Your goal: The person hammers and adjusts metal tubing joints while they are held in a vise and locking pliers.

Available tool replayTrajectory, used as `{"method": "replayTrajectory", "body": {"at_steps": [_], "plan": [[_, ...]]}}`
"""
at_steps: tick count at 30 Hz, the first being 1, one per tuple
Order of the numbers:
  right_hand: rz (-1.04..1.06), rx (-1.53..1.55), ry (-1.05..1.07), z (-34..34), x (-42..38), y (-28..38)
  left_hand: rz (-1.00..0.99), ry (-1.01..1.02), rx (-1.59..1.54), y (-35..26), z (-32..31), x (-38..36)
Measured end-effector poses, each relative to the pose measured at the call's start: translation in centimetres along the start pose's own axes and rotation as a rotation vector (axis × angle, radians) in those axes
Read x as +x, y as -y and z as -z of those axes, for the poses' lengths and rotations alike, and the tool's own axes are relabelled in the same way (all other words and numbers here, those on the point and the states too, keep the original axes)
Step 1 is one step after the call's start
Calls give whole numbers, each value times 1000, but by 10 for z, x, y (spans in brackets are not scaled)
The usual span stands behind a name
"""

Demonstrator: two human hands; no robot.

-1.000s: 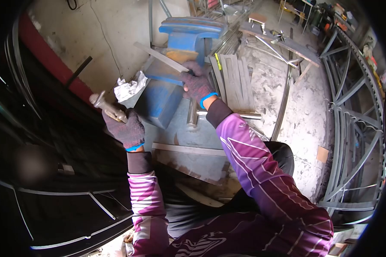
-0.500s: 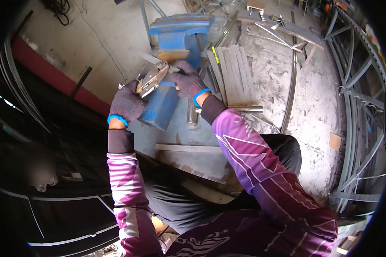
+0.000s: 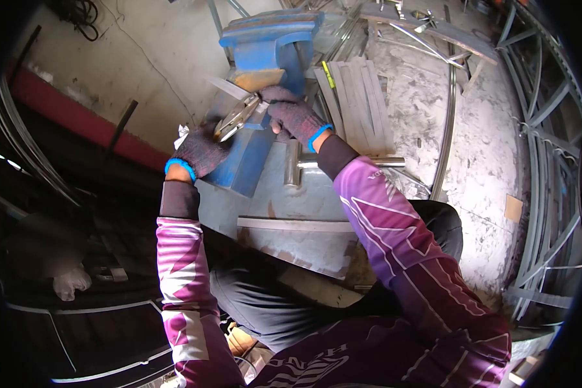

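Gloved and curled, my left hand [image 3: 204,150] grips the handles of silver locking pliers [image 3: 238,119] above the blue bench vise [image 3: 271,39]. A thin flat metal strip [image 3: 227,86] sticks out past the pliers to the upper left. My right hand [image 3: 294,118], gloved too, is closed at the jaw end, its fingers around a small metal piece [image 3: 264,105] there; the fingertips are partly hidden. Under both hands runs the blue vise beam [image 3: 242,165]. A rusty orange-brown part [image 3: 258,80] of the vise lies just beyond the pliers.
Right of the vise lie grey flat metal bars [image 3: 355,107] with a yellow marker [image 3: 328,74] on them. A shiny T-shaped pipe [image 3: 293,167] sits below my right hand. A low bench [image 3: 433,35] stands at the back, a metal frame rack [image 3: 543,149] at the right.
The pliers have turned so their edge shows more, and my left hand has shifted slightly right and rolled. My right hand stays at the jaw end. The view has moved a little.
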State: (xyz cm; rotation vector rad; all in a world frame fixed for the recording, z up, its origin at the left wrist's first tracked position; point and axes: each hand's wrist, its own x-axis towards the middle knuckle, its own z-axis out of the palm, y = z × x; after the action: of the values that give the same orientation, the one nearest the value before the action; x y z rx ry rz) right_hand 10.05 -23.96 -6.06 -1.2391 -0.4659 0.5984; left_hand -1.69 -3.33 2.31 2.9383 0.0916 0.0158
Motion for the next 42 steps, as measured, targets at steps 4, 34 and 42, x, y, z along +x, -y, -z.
{"method": "replayTrajectory", "body": {"at_steps": [4, 34, 42], "plan": [[31, 4, -28, 0, 10, -2, 19, 35, 5, -1, 1, 1], [12, 14, -35, -3, 4, 4, 106, 61, 10, -7, 0, 4], [29, 80, -33, -1, 7, -1, 108, 91, 16, -1, -4, 9]]}}
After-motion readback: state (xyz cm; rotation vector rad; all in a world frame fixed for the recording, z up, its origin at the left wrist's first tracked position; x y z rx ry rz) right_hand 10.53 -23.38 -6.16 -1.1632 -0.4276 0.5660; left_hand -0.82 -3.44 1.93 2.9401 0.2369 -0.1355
